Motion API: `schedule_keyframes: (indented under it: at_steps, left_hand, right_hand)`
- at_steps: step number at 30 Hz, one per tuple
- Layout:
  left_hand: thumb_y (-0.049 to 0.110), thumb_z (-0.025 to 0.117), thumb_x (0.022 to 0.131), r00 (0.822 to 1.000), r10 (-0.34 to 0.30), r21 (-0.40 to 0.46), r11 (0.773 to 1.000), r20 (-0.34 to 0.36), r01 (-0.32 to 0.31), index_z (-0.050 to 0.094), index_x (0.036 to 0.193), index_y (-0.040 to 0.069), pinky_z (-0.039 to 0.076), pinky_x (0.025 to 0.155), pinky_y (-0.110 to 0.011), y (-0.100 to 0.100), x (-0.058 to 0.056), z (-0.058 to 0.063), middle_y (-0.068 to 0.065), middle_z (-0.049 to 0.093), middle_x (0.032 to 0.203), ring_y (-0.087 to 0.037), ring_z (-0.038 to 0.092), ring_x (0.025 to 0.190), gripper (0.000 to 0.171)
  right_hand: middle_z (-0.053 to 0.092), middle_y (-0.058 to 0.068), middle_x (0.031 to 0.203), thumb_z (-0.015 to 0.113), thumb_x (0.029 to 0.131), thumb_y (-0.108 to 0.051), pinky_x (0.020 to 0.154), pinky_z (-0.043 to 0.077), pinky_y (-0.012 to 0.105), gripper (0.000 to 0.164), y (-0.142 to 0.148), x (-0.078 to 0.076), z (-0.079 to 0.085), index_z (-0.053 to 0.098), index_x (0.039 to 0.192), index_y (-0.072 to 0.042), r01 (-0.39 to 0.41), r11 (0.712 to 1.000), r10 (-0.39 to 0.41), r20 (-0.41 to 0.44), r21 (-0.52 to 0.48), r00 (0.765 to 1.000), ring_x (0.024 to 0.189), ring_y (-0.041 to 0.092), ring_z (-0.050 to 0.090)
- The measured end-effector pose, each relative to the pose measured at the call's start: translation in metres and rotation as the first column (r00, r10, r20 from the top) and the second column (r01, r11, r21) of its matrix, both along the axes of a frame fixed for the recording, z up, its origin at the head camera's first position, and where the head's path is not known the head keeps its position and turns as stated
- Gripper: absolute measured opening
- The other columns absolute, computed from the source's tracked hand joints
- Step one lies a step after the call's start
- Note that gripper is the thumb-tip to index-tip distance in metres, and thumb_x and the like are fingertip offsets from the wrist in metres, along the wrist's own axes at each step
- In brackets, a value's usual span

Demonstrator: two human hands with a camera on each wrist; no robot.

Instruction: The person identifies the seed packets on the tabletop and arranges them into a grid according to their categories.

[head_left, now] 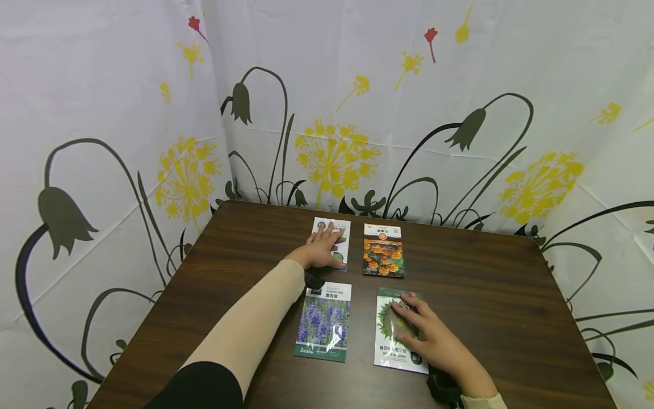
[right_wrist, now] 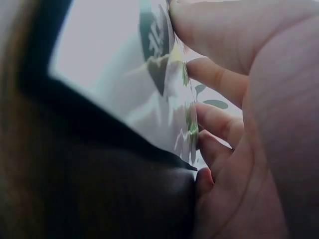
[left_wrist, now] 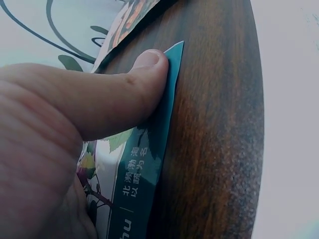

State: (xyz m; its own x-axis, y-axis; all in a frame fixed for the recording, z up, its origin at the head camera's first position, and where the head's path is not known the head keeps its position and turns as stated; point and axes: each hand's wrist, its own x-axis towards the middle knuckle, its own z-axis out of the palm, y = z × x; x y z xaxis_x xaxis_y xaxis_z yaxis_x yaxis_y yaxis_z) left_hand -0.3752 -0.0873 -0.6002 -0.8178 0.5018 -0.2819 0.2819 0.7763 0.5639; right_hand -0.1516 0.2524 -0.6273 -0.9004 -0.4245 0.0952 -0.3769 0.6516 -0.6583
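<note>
Four flat packets lie on the table in two rows; one with purple flowers (head_left: pixel 324 321) reads "FLOWERS SEED". My left hand (head_left: pixel 321 250) rests with spread fingers on the back-left white seed packet (head_left: pixel 344 232), covering much of its picture. In the left wrist view the thumb (left_wrist: pixel 124 94) lies along that packet's teal edge (left_wrist: pixel 149 164). At the front right, my right hand (head_left: pixel 431 338) touches a white and green seed packet (head_left: pixel 387 353) with its fingertips, fingers extended over a leafy picture. That packet's glossy face (right_wrist: pixel 114 69) shows close in the right wrist view.
An orange-flower seed packet (head_left: pixel 383 255) lies at the back right, beside the left hand's packet. The dark wooden table (head_left: pixel 485 284) ends at the back against a white curtain (head_left: pixel 327 45) printed with flowers. The left forearm (head_left: pixel 250 324) stretches past the purple-flower packet.
</note>
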Motion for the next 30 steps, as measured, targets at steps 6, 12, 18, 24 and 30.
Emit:
schedule_keyframes:
  at_steps: [6,12,18,24,30]
  left_hand:
    - [0.046,0.086,0.093,1.0,-0.01,0.016,1.0,0.001,0.01,0.019,0.177,0.022,-0.007,0.137,-0.06,0.0,0.0,-0.001,-0.013,-0.012,0.185,-0.038,-0.021,0.17,0.11]
    - [0.037,0.072,0.101,0.999,0.017,0.031,0.999,0.05,-0.019,0.018,0.177,0.023,-0.011,0.137,-0.06,0.001,0.001,-0.001,-0.011,-0.014,0.185,-0.035,-0.023,0.17,0.095]
    - [0.034,0.069,0.104,1.0,0.019,0.032,0.999,0.021,-0.02,0.022,0.177,0.022,-0.006,0.138,-0.06,-0.004,0.004,-0.002,-0.011,-0.007,0.186,-0.034,-0.017,0.171,0.087]
    - [0.039,0.072,0.106,0.998,0.02,0.012,1.0,-0.058,-0.019,0.026,0.175,0.018,0.006,0.138,-0.063,-0.004,0.01,-0.01,-0.017,0.003,0.185,-0.042,-0.004,0.172,0.086]
    - [0.038,0.072,0.107,0.983,0.037,-0.021,0.999,-0.181,-0.041,0.041,0.169,0.012,0.037,0.122,-0.055,0.005,0.025,-0.011,-0.021,0.037,0.158,-0.039,0.034,0.148,0.075]
  right_hand:
    - [0.036,0.014,0.177,0.08,0.101,-0.036,0.12,0.035,0.08,0.07,0.002,0.0,-0.002,0.052,0.164,-0.026,0.006,1.0,-0.005,0.035,-0.006,0.999,0.166,0.051,0.022]
    - [0.034,0.011,0.178,0.079,0.101,-0.039,0.12,0.035,0.079,0.07,0.002,0.0,-0.004,0.052,0.165,-0.028,0.005,1.0,-0.003,0.059,-0.021,0.998,0.167,0.049,0.02]
    - [0.035,0.012,0.177,0.079,0.101,-0.04,0.12,0.036,0.078,0.069,0.002,0.0,-0.007,0.053,0.164,-0.027,-0.005,1.0,0.007,0.049,-0.027,0.999,0.166,0.05,0.023]
    - [0.034,0.012,0.178,0.079,0.101,-0.039,0.12,0.036,0.078,0.07,0.003,0.001,-0.011,0.052,0.164,-0.028,-0.004,1.0,0.005,0.067,-0.015,0.998,0.167,0.049,0.022]
    - [0.038,0.014,0.175,0.08,0.101,-0.037,0.119,0.036,0.08,0.069,0.001,0.004,-0.016,0.053,0.164,-0.027,0.004,1.0,-0.004,0.014,0.003,1.0,0.165,0.052,0.026]
